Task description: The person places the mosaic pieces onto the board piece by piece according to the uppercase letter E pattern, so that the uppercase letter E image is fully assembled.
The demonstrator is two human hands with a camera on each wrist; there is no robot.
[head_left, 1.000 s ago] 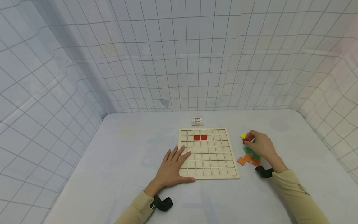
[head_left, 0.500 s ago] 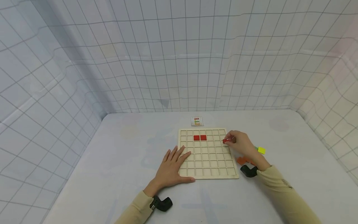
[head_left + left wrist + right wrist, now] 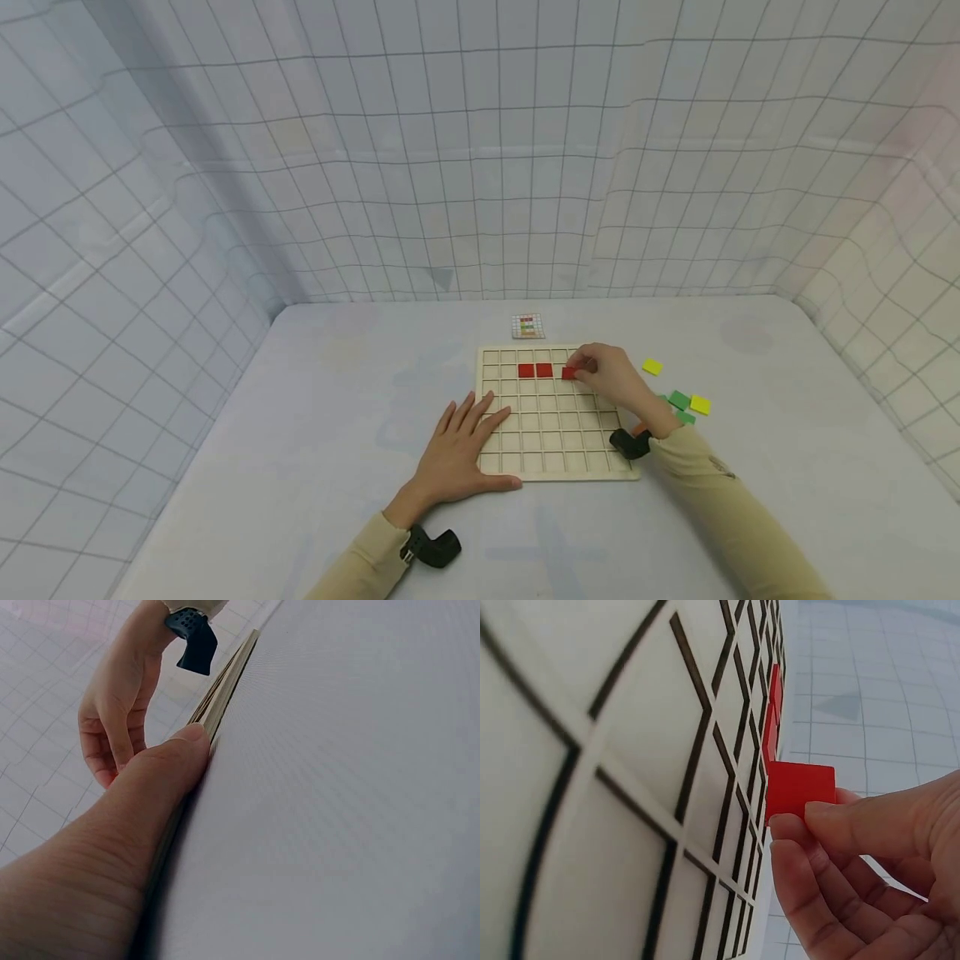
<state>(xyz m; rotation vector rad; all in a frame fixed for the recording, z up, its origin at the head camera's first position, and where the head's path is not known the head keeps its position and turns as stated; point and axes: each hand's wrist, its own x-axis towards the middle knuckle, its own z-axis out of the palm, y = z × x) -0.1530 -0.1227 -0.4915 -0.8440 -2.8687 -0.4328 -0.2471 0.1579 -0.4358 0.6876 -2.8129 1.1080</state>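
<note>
A cream grid board [image 3: 558,421] with square recesses lies on the table. Two red square tiles [image 3: 535,371] sit side by side in its second row from the far edge. My right hand [image 3: 611,377] pinches a third red tile [image 3: 801,790] between thumb and fingers, close over the board just right of that pair. In the right wrist view this tile stands tilted with one edge at the grid. My left hand [image 3: 459,450] rests spread on the board's left side, fingers straight, thumb [image 3: 180,754] along the near edge.
Right of the board lie yellow tiles [image 3: 652,367], green tiles [image 3: 679,400] and an orange tile [image 3: 640,429] partly hidden by the right wrist. A small card [image 3: 528,326] with a coloured grid pattern lies beyond the board. White gridded cloth [image 3: 525,167] hangs around the table.
My right hand has carried the red tile leftward from the loose tiles onto the board area beside the two red ones. A yellow tile now lies further right. My left hand stays put.
</note>
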